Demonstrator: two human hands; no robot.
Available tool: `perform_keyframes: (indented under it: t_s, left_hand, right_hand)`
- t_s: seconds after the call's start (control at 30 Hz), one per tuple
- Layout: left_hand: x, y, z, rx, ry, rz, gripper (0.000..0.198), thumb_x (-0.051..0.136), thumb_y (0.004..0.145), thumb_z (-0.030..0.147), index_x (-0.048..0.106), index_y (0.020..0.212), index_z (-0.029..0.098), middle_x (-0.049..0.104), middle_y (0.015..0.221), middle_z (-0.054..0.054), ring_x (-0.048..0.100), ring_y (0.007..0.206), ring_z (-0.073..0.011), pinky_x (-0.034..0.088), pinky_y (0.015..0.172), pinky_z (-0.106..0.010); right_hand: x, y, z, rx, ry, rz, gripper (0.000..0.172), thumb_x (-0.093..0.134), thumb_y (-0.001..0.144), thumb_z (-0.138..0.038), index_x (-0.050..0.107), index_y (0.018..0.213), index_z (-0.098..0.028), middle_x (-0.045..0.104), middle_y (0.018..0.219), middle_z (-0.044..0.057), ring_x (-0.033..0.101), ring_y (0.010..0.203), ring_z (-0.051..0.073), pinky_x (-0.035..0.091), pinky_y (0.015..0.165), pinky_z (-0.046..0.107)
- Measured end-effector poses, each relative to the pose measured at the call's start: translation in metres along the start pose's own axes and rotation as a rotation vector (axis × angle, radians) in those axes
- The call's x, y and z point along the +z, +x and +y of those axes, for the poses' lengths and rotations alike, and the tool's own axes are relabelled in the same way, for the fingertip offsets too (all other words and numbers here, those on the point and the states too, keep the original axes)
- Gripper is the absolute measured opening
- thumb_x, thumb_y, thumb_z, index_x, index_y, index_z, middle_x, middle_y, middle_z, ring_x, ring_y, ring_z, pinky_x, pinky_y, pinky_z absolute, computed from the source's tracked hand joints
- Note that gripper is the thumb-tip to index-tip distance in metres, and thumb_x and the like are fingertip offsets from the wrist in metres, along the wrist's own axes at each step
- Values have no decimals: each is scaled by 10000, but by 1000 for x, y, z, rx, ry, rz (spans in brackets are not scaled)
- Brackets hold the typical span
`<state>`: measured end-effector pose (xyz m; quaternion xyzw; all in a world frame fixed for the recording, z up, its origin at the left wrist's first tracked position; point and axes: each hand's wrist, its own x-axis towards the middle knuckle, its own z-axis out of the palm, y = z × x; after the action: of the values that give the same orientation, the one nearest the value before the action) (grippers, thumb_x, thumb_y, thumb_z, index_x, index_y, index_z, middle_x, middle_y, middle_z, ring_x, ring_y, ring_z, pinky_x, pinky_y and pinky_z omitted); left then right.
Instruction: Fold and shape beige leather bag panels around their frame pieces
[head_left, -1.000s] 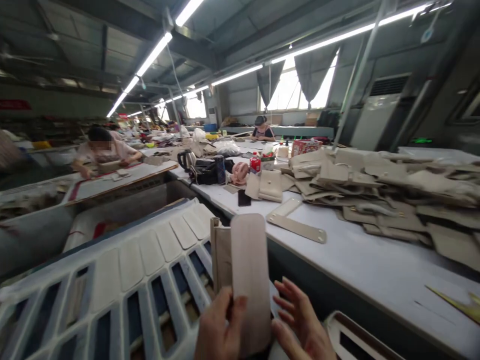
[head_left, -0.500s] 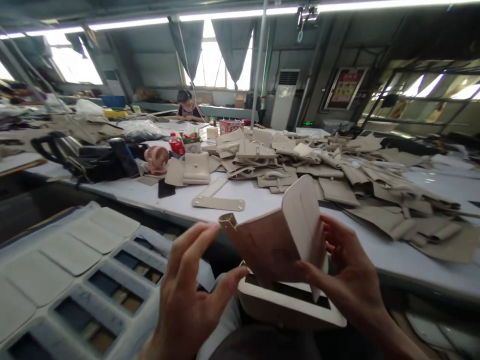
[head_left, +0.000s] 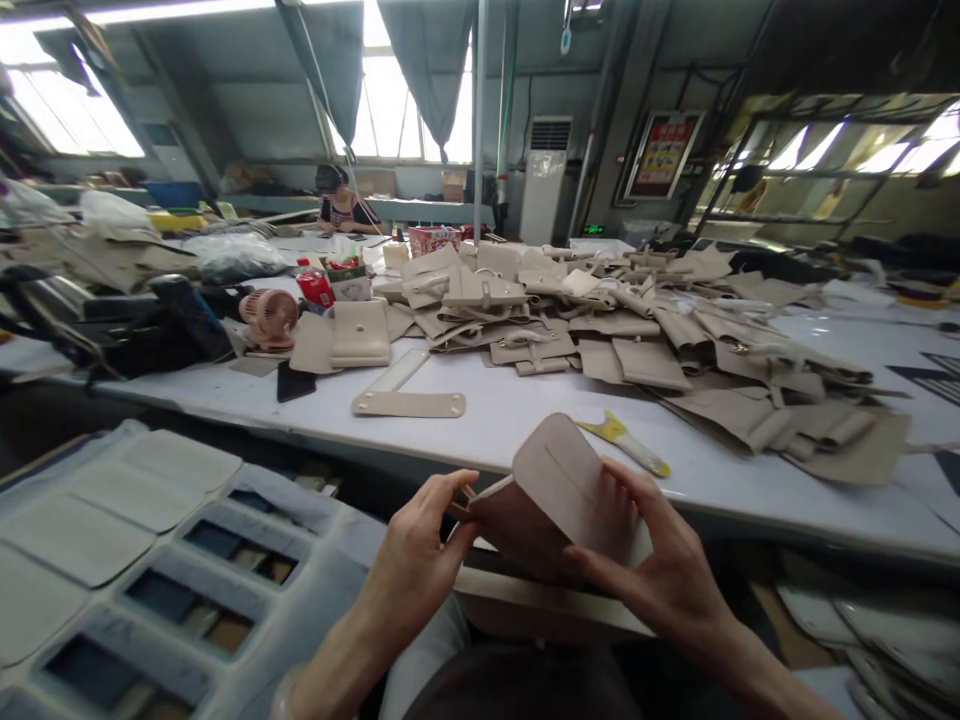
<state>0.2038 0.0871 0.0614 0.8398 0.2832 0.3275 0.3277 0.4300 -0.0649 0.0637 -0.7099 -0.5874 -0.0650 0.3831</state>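
Note:
A folded beige leather bag piece [head_left: 559,490] with a rounded flap is held up in front of me, tilted over my lap. My right hand [head_left: 667,565] grips its right side, thumb on the near face and fingers behind. At the left end, my left hand [head_left: 424,535] pinches the edge between thumb and fingers; the fingertips partly hide the spot. Beneath lies another leather part [head_left: 540,600] with a pale rim, mostly covered by the held piece and my hands.
On the white table [head_left: 517,440] lie a yellow-ended tool [head_left: 626,445], a strap with snaps [head_left: 409,404] and a heap of leather pieces [head_left: 487,295]. A pink fan [head_left: 268,320] and red bottle [head_left: 313,285] stand behind. Pale panels [head_left: 112,525] rest at left. A person [head_left: 346,208] sits far back.
My left hand, spread beside the bag piece before, has closed on its left end. The piece has moved lower and left in view, and the yellow-ended tool now shows behind it.

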Motion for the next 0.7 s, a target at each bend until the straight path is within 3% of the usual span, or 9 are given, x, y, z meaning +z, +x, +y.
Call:
perform_keyframes:
  t_s: [0.1,0.2,0.33,0.47,0.53,0.63,0.7]
  left_hand:
    - [17,-9,-15,-53,32,-111,243,612,835,128,623,1048,245,675,1012,-37,634,966,-231,516,858,-353]
    - [30,-18,-30,-42,64,-152,204,613,806,100,670,938,244,662,1124,-59,583,1107,-275,480,969,-422]
    - [37,-34,-56,-208,-79,-61,332,661,835,239,666,1167,262,566,1371,-80,491,1293,-297,369,1129,-461]
    - [47,-55,-86,-533,-456,56,489,619,868,516,633,1261,226,586,1376,-96,484,1321,-327,315,1167,-467]
    - [56,-65,-96,-666,-666,61,590,588,851,625,647,1256,201,612,1352,-108,497,1313,-347,335,1159,-464]
    - [71,-74,-102,-732,-823,57,652,539,847,701,662,1251,204,620,1351,-103,500,1315,-349,355,1153,-457]
    - [81,-77,-105,-729,-851,76,666,540,839,717,646,1277,226,613,1362,-88,492,1323,-344,365,1147,-452]
  right_hand:
    - [0,-8,7,-90,-107,-98,701,680,848,-388,341,1439,-227,556,1335,134,579,1188,304,543,948,437]
    - [-1,-14,11,-211,-283,-156,642,608,904,-339,333,1468,-202,506,1382,165,571,1171,318,543,905,462]
    - [5,-18,5,-345,-466,-152,616,574,929,-272,349,1482,-122,546,1306,199,592,1042,312,536,814,464]
    - [26,-16,-5,-437,-493,-200,653,591,888,-194,345,1479,-65,610,1236,194,601,984,314,531,765,463]
    - [34,-13,-7,-435,-448,-276,713,614,859,-206,317,1495,-76,607,1267,192,610,987,323,544,761,470]
    - [32,-3,-4,-306,-287,-409,860,682,786,-246,262,1527,-132,596,1307,163,612,1063,328,561,839,477]
    - [22,8,-3,-193,-126,-560,813,716,738,-250,381,1476,-194,597,1312,116,615,1104,294,554,911,423]
